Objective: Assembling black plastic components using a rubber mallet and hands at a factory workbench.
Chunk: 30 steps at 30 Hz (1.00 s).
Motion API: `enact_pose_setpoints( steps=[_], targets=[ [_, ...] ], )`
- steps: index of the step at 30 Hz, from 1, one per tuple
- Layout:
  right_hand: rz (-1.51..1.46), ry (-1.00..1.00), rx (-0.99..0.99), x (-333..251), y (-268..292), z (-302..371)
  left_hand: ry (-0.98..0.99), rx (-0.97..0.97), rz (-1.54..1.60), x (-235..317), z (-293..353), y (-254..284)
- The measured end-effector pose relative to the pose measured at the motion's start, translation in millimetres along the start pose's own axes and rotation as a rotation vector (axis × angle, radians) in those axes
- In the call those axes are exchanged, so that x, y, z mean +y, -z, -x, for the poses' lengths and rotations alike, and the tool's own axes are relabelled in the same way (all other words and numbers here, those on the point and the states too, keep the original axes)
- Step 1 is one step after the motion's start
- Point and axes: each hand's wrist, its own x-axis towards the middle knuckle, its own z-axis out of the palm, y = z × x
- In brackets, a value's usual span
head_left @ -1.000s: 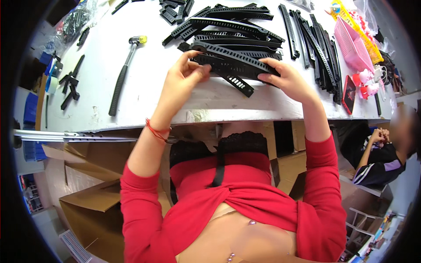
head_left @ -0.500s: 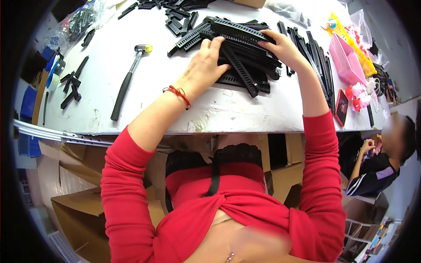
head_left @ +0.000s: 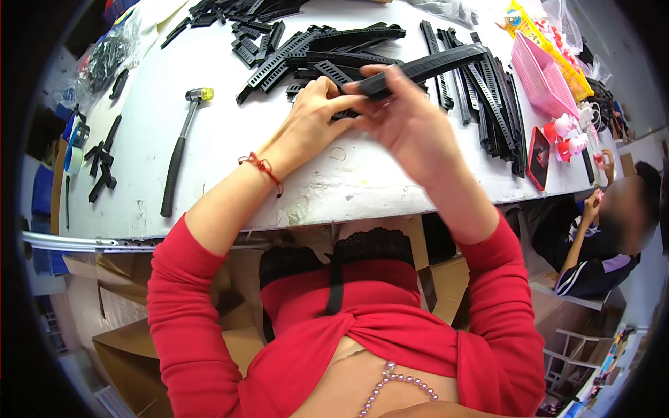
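Black strip (head_left: 446, 63) in the right hand (head_left: 411, 122) — left hand (head_left: 317, 118), grip unclear — clear bag (head_left: 127, 40) holding dark pieces (head_left: 99, 61).

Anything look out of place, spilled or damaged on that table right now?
No spill shows. The central black strips lie crisscrossed, not aligned, and the red-and-white trinkets near the pink basket look unrelated to them.

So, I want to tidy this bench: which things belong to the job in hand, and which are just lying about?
Likely the job's:
long black strip in the right hand
black strips piled near the left hand
perhaps the untouched hammer

Probably just lying about:
pink basket
yellow basket
red-and-white figures
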Motion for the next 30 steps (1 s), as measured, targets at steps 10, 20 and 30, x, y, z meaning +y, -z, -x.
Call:
enact_pose_setpoints(
  steps=[10,20,30],
  targets=[
    [-0.279,0.023,0.09,73,-41,29,-0.013,0.021,0.126,-38,-69,-30],
    [-0.32,-0.244,0.021,99,-21,18,0.194,-0.488,0.266,33,-6,49],
    [1.594,0.743,-0.001,60,10,26,0.422,0.211,-0.238,-49,22,90]
  ],
)
